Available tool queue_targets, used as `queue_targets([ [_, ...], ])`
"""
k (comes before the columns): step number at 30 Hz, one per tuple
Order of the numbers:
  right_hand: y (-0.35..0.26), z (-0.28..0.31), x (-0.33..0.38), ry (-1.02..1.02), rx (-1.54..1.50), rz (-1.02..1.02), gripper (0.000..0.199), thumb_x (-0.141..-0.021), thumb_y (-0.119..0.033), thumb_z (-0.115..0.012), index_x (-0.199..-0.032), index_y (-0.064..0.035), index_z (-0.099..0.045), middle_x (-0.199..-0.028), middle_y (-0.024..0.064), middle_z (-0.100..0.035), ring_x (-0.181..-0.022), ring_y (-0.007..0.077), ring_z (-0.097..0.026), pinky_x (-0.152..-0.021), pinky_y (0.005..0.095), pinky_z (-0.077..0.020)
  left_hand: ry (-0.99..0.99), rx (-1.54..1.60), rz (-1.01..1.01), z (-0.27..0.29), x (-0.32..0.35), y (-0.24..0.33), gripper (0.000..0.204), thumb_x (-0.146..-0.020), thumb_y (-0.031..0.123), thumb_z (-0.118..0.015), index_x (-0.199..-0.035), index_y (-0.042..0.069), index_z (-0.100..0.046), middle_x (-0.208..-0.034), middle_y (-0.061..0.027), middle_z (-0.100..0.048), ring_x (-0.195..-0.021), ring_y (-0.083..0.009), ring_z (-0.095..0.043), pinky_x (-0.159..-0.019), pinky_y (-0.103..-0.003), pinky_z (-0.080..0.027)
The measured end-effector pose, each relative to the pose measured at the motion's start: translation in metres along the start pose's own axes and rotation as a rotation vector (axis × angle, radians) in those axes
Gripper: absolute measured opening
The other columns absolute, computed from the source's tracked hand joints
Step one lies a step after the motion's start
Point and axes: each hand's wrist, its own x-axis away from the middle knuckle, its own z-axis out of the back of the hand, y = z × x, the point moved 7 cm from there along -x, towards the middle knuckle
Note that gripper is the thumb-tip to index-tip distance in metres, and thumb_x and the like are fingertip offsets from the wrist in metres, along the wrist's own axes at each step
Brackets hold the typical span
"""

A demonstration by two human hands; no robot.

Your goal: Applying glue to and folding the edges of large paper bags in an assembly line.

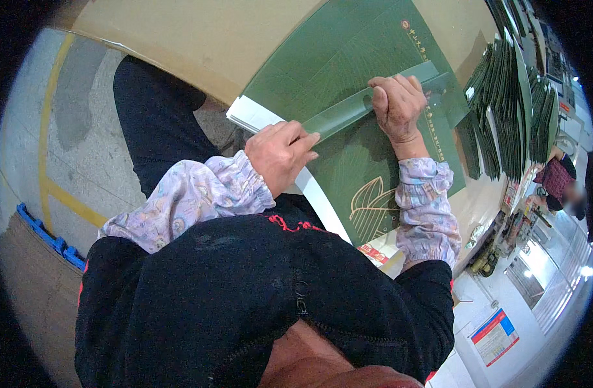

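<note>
A large green printed sheet [329, 61] with gold line drawing lies on the table in front of me. Across it runs a paler green flap [338, 119], folded up and slanting toward the far right. My left hand [282, 152] pinches the near-left end of this flap between thumb and fingers. Farther along, my right hand [400, 110] is closed, its curled fingers pressed down over the flap; whether they hold anything is hidden. White sheet edges [251, 113] show beneath the green sheet on the left, below my left hand.
Upright bundles of folded green card pieces [497, 107] stand at the right. The tan tabletop [193, 42] extends to the far left. A blue-edged brown board or mat [47, 239] lies on the floor at left. Another person [558, 184] is at the far right.
</note>
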Motion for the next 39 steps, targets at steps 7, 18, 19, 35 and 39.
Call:
queue_targets([
  [7,0.034,-0.004,-0.004,-0.024,0.037,0.057,0.008,-0.083,-0.016,-0.06,-0.077,-0.0113,-0.06,-0.064,0.0033,-0.058,-0.056,0.0214,-0.054,-0.055,0.0333,-0.0395,-0.072,-0.044,0.185,-0.011,-0.001,-0.021,0.031,-0.079,0.011,-0.066,-0.109,0.008,-0.058,-0.083,-0.0111,-0.059,-0.075,-0.0298,-0.062,-0.063,-0.038,-0.051],
  [18,0.108,0.003,0.002,0.092,0.442,-0.44,0.037,-0.084,-0.034,-0.055,-0.113,-0.0125,-0.053,-0.111,0.0093,-0.054,-0.103,0.0254,-0.05,-0.088,0.0448,-0.0353,-0.385,-0.714,-0.255,-0.056,-0.04,0.012,0.069,-0.08,0.03,-0.062,-0.14,0.008,-0.036,-0.147,-0.0156,-0.024,-0.135,-0.035,-0.024,-0.106,-0.048,-0.027],
  [19,0.104,0.004,-0.002,0.093,0.483,-0.406,0.043,-0.085,-0.038,-0.054,-0.12,-0.0124,-0.051,-0.119,0.0112,-0.05,-0.11,0.0259,-0.047,-0.094,0.0482,-0.0315,-0.361,-0.844,-0.336,-0.063,-0.055,0.019,0.074,-0.08,0.036,-0.062,-0.141,0.006,-0.034,-0.152,-0.0148,-0.016,-0.14,-0.0331,-0.015,-0.112,-0.051,-0.017],
  [35,0.054,-0.021,0.029,-0.046,0.193,-0.58,0.065,-0.093,-0.042,-0.043,-0.143,-0.0031,-0.028,-0.151,0.0152,-0.021,-0.141,0.0289,-0.016,-0.115,0.0445,-0.0099,-0.295,-0.788,-0.214,-0.08,-0.073,0.023,0.088,-0.086,0.056,-0.048,-0.146,0.0,-0.016,-0.154,-0.0138,-0.008,-0.143,-0.0287,-0.002,-0.113,-0.054,-0.001],
  [39,-0.008,0.031,0.019,-0.025,0.266,-0.535,0.061,-0.088,-0.036,-0.054,-0.137,-0.0032,-0.038,-0.147,0.0165,-0.031,-0.139,0.0314,-0.022,-0.114,0.0457,-0.0144,-0.258,-0.818,-0.084,-0.061,-0.057,-0.015,0.082,-0.088,0.049,-0.049,-0.145,-0.002,-0.017,-0.155,-0.0123,-0.003,-0.143,-0.0297,-0.002,-0.112,-0.055,-0.001],
])
